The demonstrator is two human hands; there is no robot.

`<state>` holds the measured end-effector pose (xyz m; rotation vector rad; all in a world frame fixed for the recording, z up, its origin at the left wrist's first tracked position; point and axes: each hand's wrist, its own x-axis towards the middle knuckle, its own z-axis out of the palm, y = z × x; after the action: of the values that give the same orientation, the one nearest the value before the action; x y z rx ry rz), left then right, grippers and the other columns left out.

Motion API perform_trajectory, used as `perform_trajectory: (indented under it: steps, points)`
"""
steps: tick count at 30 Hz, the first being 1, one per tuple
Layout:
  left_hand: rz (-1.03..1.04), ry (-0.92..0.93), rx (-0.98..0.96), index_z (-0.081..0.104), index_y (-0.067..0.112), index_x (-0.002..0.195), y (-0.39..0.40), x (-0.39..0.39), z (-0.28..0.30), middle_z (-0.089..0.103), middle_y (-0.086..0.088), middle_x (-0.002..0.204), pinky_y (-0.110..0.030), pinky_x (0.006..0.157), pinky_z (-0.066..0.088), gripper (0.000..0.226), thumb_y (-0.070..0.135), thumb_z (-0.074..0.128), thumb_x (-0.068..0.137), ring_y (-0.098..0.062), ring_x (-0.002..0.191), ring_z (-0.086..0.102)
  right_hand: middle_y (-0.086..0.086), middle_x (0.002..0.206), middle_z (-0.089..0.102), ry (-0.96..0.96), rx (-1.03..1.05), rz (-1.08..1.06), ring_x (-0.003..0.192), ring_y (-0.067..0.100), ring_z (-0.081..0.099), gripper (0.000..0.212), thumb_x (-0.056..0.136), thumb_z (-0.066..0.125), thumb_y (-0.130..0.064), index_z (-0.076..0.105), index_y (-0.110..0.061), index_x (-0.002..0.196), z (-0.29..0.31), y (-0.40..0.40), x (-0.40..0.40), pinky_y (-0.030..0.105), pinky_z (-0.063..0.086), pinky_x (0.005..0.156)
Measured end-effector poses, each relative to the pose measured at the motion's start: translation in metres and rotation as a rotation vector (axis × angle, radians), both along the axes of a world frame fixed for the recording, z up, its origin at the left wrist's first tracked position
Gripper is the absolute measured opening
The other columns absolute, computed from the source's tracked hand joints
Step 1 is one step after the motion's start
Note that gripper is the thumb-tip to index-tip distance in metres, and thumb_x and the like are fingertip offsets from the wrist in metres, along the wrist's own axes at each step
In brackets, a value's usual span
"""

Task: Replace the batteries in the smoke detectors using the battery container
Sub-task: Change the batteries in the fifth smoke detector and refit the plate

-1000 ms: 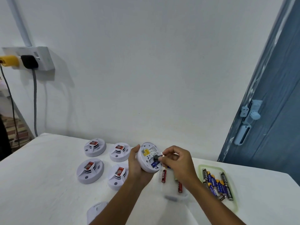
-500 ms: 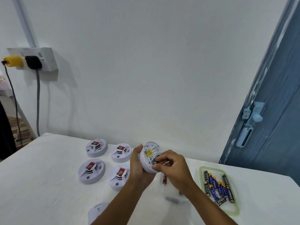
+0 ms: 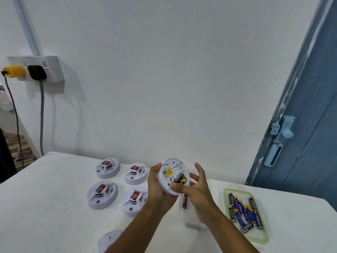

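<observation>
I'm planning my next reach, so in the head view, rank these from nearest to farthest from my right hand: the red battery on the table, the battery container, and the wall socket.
From the right hand:
1. Red battery, lying just below it on the table.
2. Battery container, to its right.
3. Wall socket, far left on the wall.

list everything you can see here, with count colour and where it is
smoke detector in hand: 1, white, back facing the camera, batteries in its bay
smoke detectors on table: 4, white with red tops, left of the hands
battery container: 1, pale green, right, holding blue and black batteries
loose battery: 1, red, under the hands
cover plate: 1, white, bottom edge
table: white
socket strip: white, wall, yellow and black plugs
door: blue, right
left hand: grip round detector's rim
right hand: thumb pressing at battery bay
</observation>
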<state>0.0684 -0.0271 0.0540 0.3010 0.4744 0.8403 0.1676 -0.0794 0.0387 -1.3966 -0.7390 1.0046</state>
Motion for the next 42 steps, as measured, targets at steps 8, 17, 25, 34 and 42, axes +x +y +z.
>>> perform_trajectory:
  steps: [8, 17, 25, 34, 42]
  points:
    - [-0.040, -0.022, 0.013, 0.074, 0.003, 0.087, -0.005, -0.001, 0.000, 0.066, -0.017, 0.094, -0.039, 0.082, 0.046, 0.048, 0.043, 0.051, 0.072, -0.031, 0.093, 0.059, -0.001, 0.108, 0.072, 0.092, 0.007, 0.123, 0.102, 0.025, 0.067, 0.090, 0.043, 0.093, -0.027, 0.054, -0.030, 0.124, 0.002, -0.002, 0.001, 0.040, 0.054, 0.089]
    - [-0.058, -0.003, 0.021, 0.077, 0.001, 0.082, -0.006, -0.005, 0.004, 0.070, -0.022, 0.091, -0.045, 0.084, 0.045, 0.056, 0.044, 0.042, 0.087, -0.034, 0.090, 0.060, 0.014, 0.102, 0.073, 0.194, 0.053, 0.159, 0.096, 0.031, 0.070, 0.031, 0.081, 0.070, -0.002, 0.067, -0.010, 0.111, 0.019, -0.005, 0.015, 0.047, 0.057, 0.085]
    - [-0.047, 0.032, 0.019, 0.077, 0.002, 0.085, -0.008, -0.004, 0.001, 0.069, -0.022, 0.094, -0.046, 0.086, 0.044, 0.057, 0.046, 0.040, 0.087, -0.035, 0.091, 0.060, 0.018, 0.101, 0.073, 0.222, 0.053, 0.178, 0.089, 0.030, 0.071, 0.035, 0.078, 0.068, 0.009, 0.066, -0.004, 0.111, 0.018, -0.005, 0.019, 0.039, 0.060, 0.073]
    - [-0.047, 0.018, 0.001, 0.076, -0.001, 0.087, -0.004, -0.008, 0.002, 0.068, -0.024, 0.099, -0.047, 0.087, 0.046, 0.056, 0.045, 0.044, 0.084, -0.036, 0.094, 0.059, 0.016, 0.109, 0.071, 0.246, 0.068, 0.263, 0.103, 0.032, 0.068, 0.034, 0.085, 0.064, 0.003, 0.063, -0.007, 0.117, 0.021, -0.011, 0.019, 0.045, 0.055, 0.088]
    - [-0.046, 0.007, 0.019, 0.075, 0.001, 0.091, -0.004, -0.010, 0.001, 0.068, -0.023, 0.099, -0.045, 0.085, 0.043, 0.052, 0.043, 0.048, 0.076, -0.036, 0.094, 0.059, 0.016, 0.110, 0.070, 0.245, 0.097, 0.267, 0.102, 0.030, 0.066, 0.047, 0.081, 0.057, 0.019, 0.062, -0.010, 0.118, 0.018, -0.010, 0.016, 0.042, 0.057, 0.085]
